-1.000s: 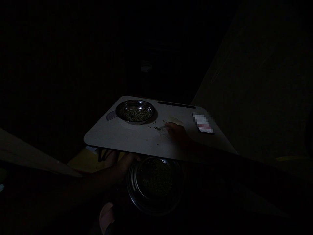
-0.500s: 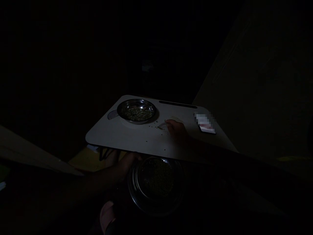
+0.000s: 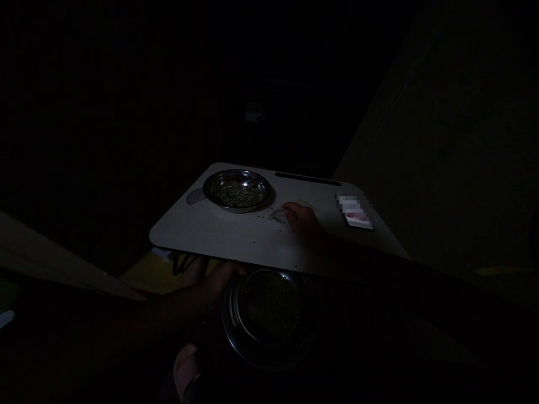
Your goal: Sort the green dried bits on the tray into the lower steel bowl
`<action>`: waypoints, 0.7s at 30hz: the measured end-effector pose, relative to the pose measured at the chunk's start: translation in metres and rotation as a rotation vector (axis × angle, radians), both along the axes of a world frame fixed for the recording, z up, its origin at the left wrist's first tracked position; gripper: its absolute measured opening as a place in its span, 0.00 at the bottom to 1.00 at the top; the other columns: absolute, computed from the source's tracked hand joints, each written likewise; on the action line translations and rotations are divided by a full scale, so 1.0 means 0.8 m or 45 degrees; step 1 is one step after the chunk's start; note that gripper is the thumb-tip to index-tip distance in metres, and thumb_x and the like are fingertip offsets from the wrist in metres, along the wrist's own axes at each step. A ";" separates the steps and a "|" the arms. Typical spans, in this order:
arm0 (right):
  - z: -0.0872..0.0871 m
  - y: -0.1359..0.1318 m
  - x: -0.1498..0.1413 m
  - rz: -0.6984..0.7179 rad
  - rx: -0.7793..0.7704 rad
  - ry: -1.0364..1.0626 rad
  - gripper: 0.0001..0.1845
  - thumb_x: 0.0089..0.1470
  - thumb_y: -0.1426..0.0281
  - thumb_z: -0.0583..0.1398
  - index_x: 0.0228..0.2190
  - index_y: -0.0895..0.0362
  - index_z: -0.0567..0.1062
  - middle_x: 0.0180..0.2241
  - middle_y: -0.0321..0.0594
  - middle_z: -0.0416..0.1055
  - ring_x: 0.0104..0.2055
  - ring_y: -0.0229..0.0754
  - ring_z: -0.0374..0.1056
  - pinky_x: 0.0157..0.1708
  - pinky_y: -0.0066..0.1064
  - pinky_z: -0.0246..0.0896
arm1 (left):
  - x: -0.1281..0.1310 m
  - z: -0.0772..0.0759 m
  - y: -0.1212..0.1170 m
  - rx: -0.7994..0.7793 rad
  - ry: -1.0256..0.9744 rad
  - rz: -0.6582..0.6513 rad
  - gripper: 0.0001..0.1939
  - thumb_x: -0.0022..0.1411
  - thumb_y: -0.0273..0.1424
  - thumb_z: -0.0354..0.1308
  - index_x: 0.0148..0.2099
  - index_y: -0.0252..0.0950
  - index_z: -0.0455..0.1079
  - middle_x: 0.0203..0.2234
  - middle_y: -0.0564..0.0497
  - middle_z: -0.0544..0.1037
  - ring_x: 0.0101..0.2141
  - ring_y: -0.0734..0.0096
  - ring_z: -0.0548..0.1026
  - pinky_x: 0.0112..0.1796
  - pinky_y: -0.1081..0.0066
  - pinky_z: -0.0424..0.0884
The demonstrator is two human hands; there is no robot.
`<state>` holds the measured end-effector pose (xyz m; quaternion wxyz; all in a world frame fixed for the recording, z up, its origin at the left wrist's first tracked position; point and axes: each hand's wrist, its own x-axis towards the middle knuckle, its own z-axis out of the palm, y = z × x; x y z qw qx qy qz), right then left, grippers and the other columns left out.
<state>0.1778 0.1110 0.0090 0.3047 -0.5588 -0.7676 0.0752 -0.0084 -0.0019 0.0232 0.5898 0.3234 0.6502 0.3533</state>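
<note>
1. Over the middle of the white desk [image 3: 210, 235], the right hand [image 3: 302, 219] is resting or hovering low; the dim light is hiding which.
2. Its fingers are showing bent, with their tips near a curved mark [image 3: 280, 214]; I cannot tell whether they are pinching anything.
3. Loose grains [image 3: 264, 217] are lying scattered on the desk, mostly between that hand and the upper bowl [image 3: 238, 210], with a few nearer the front edge.
4. This shiny metal bowl is standing upright toward the far left and is holding a layer of pale and dark grains [image 3: 238, 196].
5. Under the desk's near edge, the lower bowl [image 3: 231, 317] is holding greenish grains [image 3: 278, 308].
6. At its left rim, the left hand [image 3: 224, 275] is lying close; whether its fingers are gripping the rim or only touching it, I cannot tell.
7. Toward the right side, a phone [image 3: 359, 219] is lying flat, its screen glowing and blurred.
</note>
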 end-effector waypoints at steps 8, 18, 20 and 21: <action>-0.007 0.020 -0.007 0.025 0.003 0.000 0.16 0.47 0.70 0.48 0.39 0.55 0.67 0.36 0.39 0.69 0.37 0.40 0.64 0.37 0.31 0.57 | -0.008 -0.010 0.003 0.057 0.005 -0.059 0.04 0.34 0.23 0.48 0.18 0.34 0.62 0.10 0.55 0.64 0.16 0.71 0.65 0.21 0.71 0.60; -0.012 0.045 -0.028 0.154 -0.089 0.035 0.14 0.46 0.70 0.51 0.37 0.54 0.69 0.38 0.37 0.68 0.39 0.39 0.63 0.39 0.31 0.56 | -0.002 0.006 -0.003 0.043 0.035 0.046 0.06 0.34 0.20 0.47 0.15 0.35 0.61 0.08 0.54 0.64 0.14 0.74 0.63 0.18 0.72 0.57; -0.010 0.042 -0.034 0.199 -0.110 0.018 0.14 0.47 0.69 0.51 0.36 0.53 0.70 0.38 0.36 0.68 0.39 0.39 0.63 0.39 0.31 0.56 | -0.002 0.008 -0.003 0.042 0.051 0.060 0.06 0.34 0.20 0.47 0.14 0.35 0.60 0.08 0.54 0.64 0.13 0.74 0.62 0.17 0.72 0.57; -0.009 0.040 -0.036 0.223 -0.115 0.011 0.13 0.47 0.69 0.51 0.36 0.52 0.70 0.38 0.35 0.68 0.40 0.38 0.62 0.39 0.31 0.55 | -0.002 0.009 -0.003 0.026 0.057 0.059 0.06 0.34 0.20 0.47 0.14 0.34 0.60 0.08 0.54 0.64 0.13 0.74 0.62 0.17 0.72 0.57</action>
